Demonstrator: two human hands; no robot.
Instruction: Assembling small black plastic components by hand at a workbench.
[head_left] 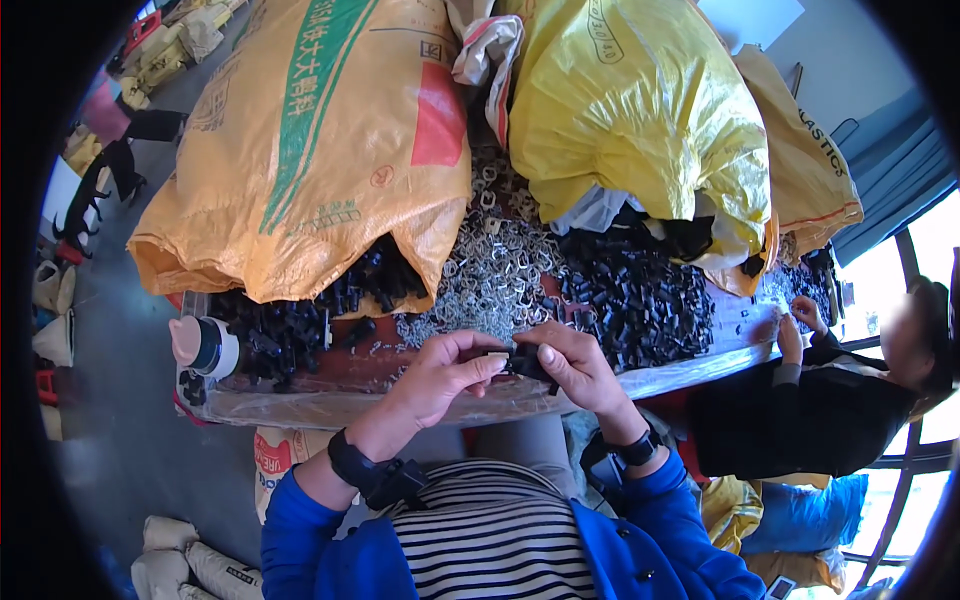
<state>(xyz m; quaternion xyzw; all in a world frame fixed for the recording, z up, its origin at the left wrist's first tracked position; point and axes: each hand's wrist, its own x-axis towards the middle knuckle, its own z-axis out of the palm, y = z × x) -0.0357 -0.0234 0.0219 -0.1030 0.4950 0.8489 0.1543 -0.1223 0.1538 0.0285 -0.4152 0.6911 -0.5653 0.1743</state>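
Observation:
My two hands meet above the near edge of the table, in the middle of the view. The thumb and fingers of my left hand [440,378] pinch a small pale piece [496,356]; its exact kind is too small to tell. My right hand [582,372] is closed on a black plastic part [530,366], held right beside the pale piece. Beyond my hands lies a heap of small silvery metal pieces [490,265], many ring-shaped. Small black parts [645,310] are piled to its right, and longer black parts [275,345] to its left.
A big orange woven sack [390,130] and a yellow sack [630,120] spill onto the table, whose front edge [330,405] is wrapped in clear film. A white cup with a pink lid [205,345] stands at left. A co-worker [810,410] handles parts at the right.

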